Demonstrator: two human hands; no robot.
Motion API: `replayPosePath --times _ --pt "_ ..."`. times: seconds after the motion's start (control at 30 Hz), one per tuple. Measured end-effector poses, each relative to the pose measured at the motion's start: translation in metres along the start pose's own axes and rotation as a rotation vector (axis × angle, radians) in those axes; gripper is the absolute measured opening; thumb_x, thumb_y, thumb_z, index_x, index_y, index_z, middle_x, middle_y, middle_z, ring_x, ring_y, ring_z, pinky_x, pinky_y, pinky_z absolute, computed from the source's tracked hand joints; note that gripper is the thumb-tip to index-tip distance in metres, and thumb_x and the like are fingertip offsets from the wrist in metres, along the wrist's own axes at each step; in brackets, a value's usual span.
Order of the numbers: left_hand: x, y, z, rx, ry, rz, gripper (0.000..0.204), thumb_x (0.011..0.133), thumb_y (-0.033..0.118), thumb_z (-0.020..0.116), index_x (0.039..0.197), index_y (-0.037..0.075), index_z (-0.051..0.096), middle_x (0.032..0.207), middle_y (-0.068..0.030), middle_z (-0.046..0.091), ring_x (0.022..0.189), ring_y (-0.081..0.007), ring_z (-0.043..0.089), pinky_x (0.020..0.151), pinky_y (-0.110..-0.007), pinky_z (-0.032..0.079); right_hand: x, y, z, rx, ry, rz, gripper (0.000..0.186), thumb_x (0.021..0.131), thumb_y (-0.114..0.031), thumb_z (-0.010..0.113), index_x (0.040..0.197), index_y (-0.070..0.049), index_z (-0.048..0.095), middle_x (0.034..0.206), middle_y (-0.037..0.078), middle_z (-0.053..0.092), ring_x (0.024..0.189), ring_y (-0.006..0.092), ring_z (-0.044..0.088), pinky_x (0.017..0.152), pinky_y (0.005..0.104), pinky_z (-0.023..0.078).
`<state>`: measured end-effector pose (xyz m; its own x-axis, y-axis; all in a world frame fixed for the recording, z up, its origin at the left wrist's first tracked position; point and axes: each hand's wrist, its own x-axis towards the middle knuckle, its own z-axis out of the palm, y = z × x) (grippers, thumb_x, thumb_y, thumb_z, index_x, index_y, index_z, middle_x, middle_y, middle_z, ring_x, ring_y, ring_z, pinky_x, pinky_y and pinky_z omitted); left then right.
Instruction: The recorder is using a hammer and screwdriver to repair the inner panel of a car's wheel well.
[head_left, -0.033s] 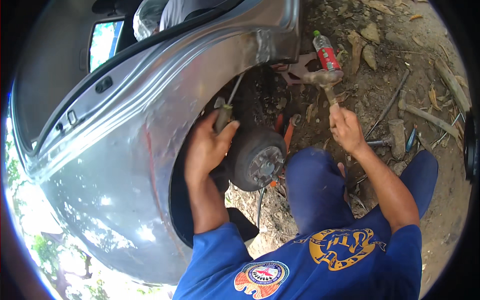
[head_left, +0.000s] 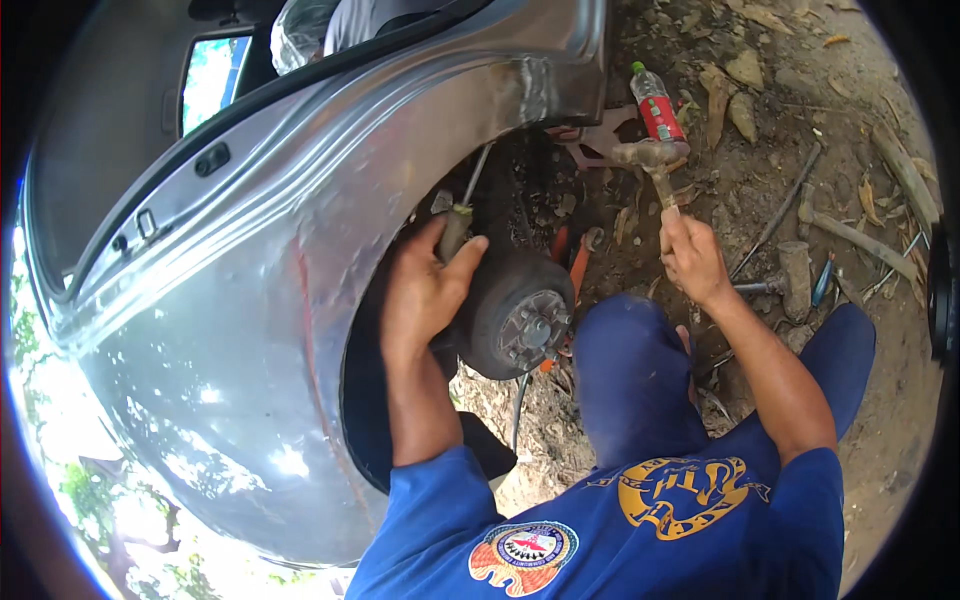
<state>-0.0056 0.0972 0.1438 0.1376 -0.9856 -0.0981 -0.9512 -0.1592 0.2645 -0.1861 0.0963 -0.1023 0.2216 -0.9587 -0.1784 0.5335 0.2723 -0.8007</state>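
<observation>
Starting near: blue shirt [head_left: 620, 570], round patch [head_left: 522, 558] at left, yellow emblem [head_left: 685, 495] to its right. Both carry lettering, left uncopied. Dented grey car panel [head_left: 210, 370] along the left side, arching over a dark wheel hub [head_left: 525, 325]; no writing made out on either.

Left hand [head_left: 420, 290] just left of the hub, inside the arch, fingers wrapped round the handle of a screwdriver-like tool [head_left: 457, 228], thumb along its near right side. Blue-handled tool [head_left: 822, 281] on the dirt, well right.

Right hand [head_left: 692, 258] out over the ground, fingers clenched on the low end of a hammer [head_left: 651, 155] handle.

Key relation: screwdriver-like tool's long axis runs far and slightly right from the left fingers; its tip is lost in shadow under the arch. Hammer head sits far of the right fingers and right of the tool, well apart, handle running near to far, head crosswise. Left hand is nearer the arch.

Farthest: clear bottle [head_left: 657, 112], green cap, red label with print, just beyond the hammer head.
</observation>
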Motion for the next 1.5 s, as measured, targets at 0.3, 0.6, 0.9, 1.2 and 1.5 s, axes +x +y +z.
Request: replayPosePath --times 0.3,0.6,0.9,1.2,1.5 --pt "0.008 -0.044 0.054 -0.303 0.241 0.13 0.025 0.077 0.016 0.068 0.095 0.0 0.061 0.073 -0.0083 0.062 0.064 -0.0146 0.056 0.063 -0.029 0.046 -0.014 0.005 -0.004 -0.103 -0.025 0.018 0.048 0.094 -0.044 0.046 0.065 -0.005 0.045 0.054 -0.002 0.04 0.045 0.0063 0.039 0.041 0.0228 0.03" --pt "0.047 -0.036 0.14 -0.65 0.581 0.256 0.022 0.077 0.016 0.07 0.081 0.002 0.053 0.061 -0.0032 0.05 0.055 -0.0137 0.046 0.054 -0.031 0.04 -0.016 0.014 -0.012 -0.17 0.0 0.041 0.051 0.092 -0.051 0.043 0.068 -0.006 0.044 0.052 0.0 0.041 0.042 0.0077 0.038 0.039 0.0224 0.032" --pt "0.079 -0.034 0.151 -0.834 0.427 0.231 0.019 0.079 0.017 0.067 0.073 0.003 0.055 0.057 0.0015 0.046 0.055 -0.0082 0.04 0.051 -0.028 0.037 -0.014 0.022 -0.028 -0.174 0.069 0.093 0.05 0.093 -0.049 0.042 0.067 -0.007 0.042 0.048 -0.001 0.038 0.036 0.0082 0.036 0.034 0.023 0.028" --pt "0.078 -0.036 0.121 -0.561 0.415 0.28 0.017 0.08 0.013 0.064 0.071 0.002 0.054 0.058 -0.0042 0.051 0.053 -0.0126 0.046 0.052 -0.029 0.04 -0.001 0.0 -0.008 -0.191 -0.022 -0.061 0.048 0.094 -0.047 0.043 0.068 -0.006 0.044 0.053 -0.002 0.04 0.044 0.007 0.039 0.04 0.023 0.032" --pt "0.033 -0.027 0.064 -0.388 0.094 0.065 0.021 0.08 0.019 0.063 0.086 -0.001 0.057 0.072 -0.017 0.06 0.064 -0.0292 0.058 0.063 -0.036 0.045 0.016 -0.012 0.022 -0.123 -0.094 -0.134 0.046 0.095 -0.044 0.04 0.07 -0.006 0.042 0.051 -0.001 0.036 0.04 0.0076 0.034 0.037 0.0228 0.029"
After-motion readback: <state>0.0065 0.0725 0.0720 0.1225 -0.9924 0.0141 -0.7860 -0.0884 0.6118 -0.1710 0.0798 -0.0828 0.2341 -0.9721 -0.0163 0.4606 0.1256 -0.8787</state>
